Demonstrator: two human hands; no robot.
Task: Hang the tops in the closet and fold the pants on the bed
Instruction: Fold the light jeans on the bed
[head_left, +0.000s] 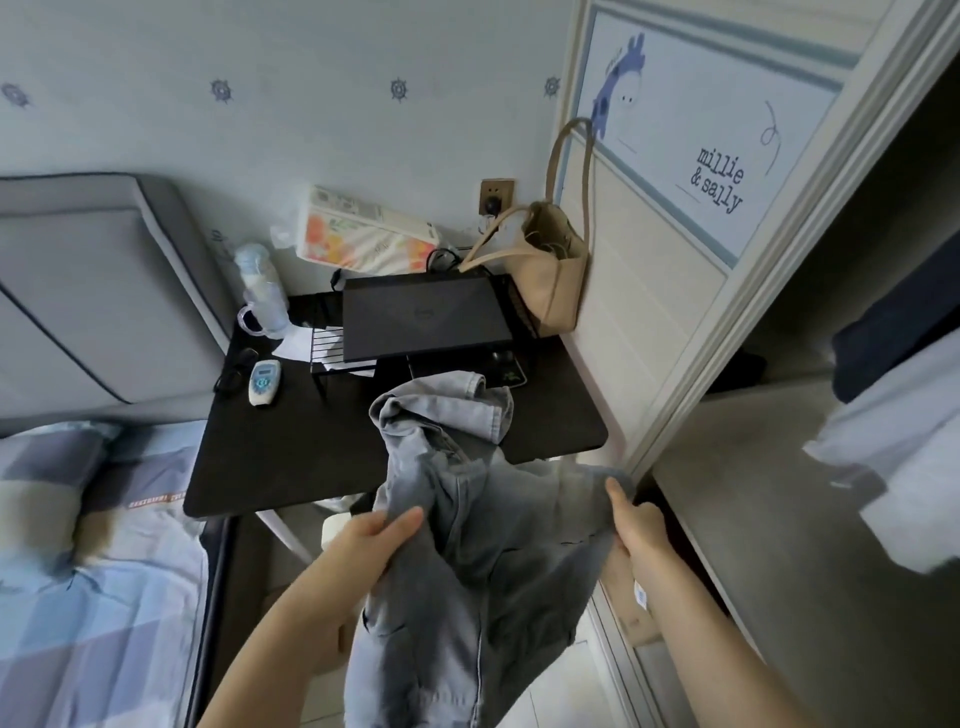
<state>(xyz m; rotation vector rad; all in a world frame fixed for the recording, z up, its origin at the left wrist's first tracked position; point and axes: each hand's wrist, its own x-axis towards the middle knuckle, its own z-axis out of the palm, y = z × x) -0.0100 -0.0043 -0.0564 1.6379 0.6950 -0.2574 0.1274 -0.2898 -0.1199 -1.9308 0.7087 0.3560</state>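
Observation:
A pair of light grey-blue jeans hangs between my two hands in front of me, with one end still lying bunched on the black side table. My left hand grips the jeans at their left side, thumb on top. My right hand holds the waistband at the right, thumb over the cloth. The bed with blue checked bedding lies at the lower left. The open closet is on the right, with a white top and a dark garment hanging inside.
On the black side table stand a closed laptop on a wire rack, a bottle, a remote and a tissue pack. A beige tote bag leans against the closet's sliding door. A grey padded headboard fills the left.

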